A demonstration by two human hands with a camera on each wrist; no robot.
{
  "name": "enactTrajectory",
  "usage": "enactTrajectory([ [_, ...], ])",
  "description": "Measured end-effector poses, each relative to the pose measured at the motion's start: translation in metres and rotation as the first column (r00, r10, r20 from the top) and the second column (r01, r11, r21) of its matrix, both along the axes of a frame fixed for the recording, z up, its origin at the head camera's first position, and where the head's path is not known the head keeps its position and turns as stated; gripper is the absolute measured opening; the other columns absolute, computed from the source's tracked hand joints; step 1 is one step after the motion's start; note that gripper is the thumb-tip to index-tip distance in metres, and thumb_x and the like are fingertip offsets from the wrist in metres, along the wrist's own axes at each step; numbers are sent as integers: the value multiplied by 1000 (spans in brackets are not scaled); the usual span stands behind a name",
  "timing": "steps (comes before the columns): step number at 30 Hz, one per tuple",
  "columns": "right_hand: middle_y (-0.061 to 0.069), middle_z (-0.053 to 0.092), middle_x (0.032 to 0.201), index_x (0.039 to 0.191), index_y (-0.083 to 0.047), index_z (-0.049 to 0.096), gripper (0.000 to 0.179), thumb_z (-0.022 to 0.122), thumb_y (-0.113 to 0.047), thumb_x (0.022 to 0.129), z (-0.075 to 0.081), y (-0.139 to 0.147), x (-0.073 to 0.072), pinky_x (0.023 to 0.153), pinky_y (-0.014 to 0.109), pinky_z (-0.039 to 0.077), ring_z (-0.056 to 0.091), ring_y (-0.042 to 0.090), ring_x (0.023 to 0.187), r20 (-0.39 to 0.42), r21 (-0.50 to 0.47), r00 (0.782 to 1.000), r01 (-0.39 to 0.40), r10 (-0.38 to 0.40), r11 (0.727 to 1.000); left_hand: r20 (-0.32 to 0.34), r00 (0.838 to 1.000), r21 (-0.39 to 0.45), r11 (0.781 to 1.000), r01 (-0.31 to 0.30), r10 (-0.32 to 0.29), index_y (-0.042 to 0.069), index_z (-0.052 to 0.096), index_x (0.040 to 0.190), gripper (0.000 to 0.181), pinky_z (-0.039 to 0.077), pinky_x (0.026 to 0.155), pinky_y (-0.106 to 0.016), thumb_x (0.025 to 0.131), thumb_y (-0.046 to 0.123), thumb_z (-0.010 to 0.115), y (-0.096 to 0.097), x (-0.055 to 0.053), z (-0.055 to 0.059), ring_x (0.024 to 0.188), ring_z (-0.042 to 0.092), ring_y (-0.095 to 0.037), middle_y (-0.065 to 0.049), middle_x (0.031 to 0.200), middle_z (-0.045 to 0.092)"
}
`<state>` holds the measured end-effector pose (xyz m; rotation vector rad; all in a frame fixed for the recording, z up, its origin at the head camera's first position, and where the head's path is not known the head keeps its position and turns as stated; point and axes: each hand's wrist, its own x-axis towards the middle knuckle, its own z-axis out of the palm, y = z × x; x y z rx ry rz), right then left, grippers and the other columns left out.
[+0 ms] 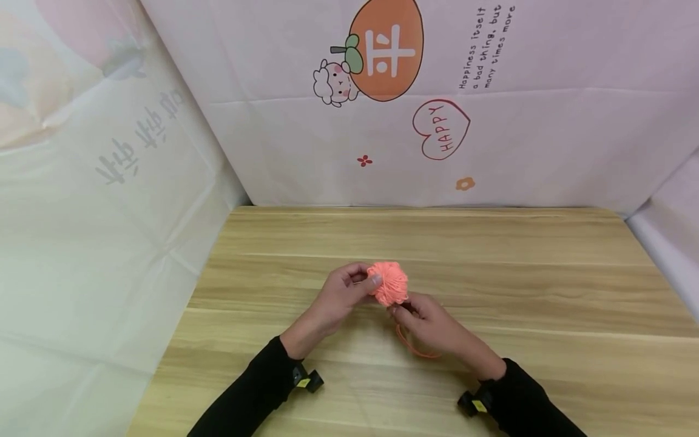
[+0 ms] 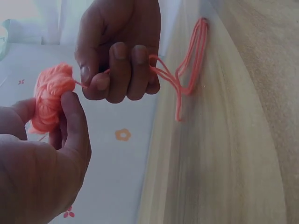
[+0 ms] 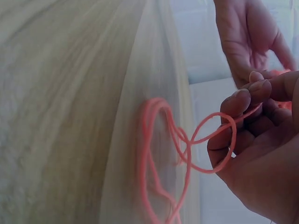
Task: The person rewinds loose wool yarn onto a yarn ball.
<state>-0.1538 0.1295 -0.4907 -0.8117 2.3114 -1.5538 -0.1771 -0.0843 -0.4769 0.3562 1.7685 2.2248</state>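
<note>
A small ball of coral-pink yarn (image 1: 391,284) is held above the table by my left hand (image 1: 340,297), its thumb on the near side and the fingers behind. Just to the right, my right hand (image 1: 435,321) pinches the strand of yarn that runs from the ball, its other fingers curled. In the left wrist view that strand is short between the ball (image 2: 52,95) and the right hand (image 2: 122,56). Past the right hand, loose loops of yarn (image 3: 148,140) hang down to the tabletop, as the right wrist view shows.
A wood-grain table (image 1: 262,261) lies under both hands. Behind it stands a white printed cloth (image 1: 284,152), and a pale cloth (image 1: 131,243) hangs at the left. Each black sleeve carries a small wrist camera (image 1: 308,381).
</note>
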Motion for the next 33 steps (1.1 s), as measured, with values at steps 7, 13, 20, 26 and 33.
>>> enactTrajectory([
  [7, 21, 59, 88, 118, -8, 60, 22, 48, -20, 104, -6, 5, -9, 61, 30, 50, 52, 19, 70, 67, -70, 996, -56, 60, 996, -19, 997, -19, 997, 73, -73, -3, 60, 116, 32, 51, 84, -55, 91, 15, 69, 0, 7, 3, 92, 65, -25, -17, 106, 64],
  [13, 10, 62, 90, 111, -7, 62, 17, 50, -5, 100, -9, 8, -14, 65, 33, 53, 57, 24, 77, 66, -39, 997, -47, 50, 998, -59, 984, -61, 985, 164, -168, -2, 61, 115, 28, 56, 80, -42, 92, 13, 68, -1, 10, 2, 93, 64, -25, -15, 107, 63],
  [20, 8, 65, 93, 103, -9, 62, 15, 53, -22, 102, -7, 10, -21, 68, 34, 54, 60, 23, 83, 105, -134, 987, -111, 126, 985, -82, 968, -146, 963, 225, -239, 4, 65, 112, 24, 53, 79, -54, 91, 16, 69, -2, 15, -2, 87, 64, -24, -13, 101, 66],
  [26, 7, 61, 87, 100, -11, 62, 19, 49, -25, 104, -1, 13, -25, 61, 29, 50, 55, 17, 75, 118, -66, 990, -65, 72, 996, -88, 960, -256, 937, 236, -266, 9, 67, 107, 22, 56, 77, -40, 89, 20, 72, -4, 17, -5, 85, 64, -20, -9, 96, 66],
  [33, 20, 52, 76, 96, -3, 59, 22, 44, -14, 106, 15, 11, -24, 56, 30, 45, 49, 29, 66, 81, -48, 996, -36, 40, 998, -53, 956, -368, 896, 250, -288, 12, 68, 100, 20, 54, 72, -23, 87, 26, 74, -7, 19, -6, 81, 65, -16, -6, 92, 67],
])
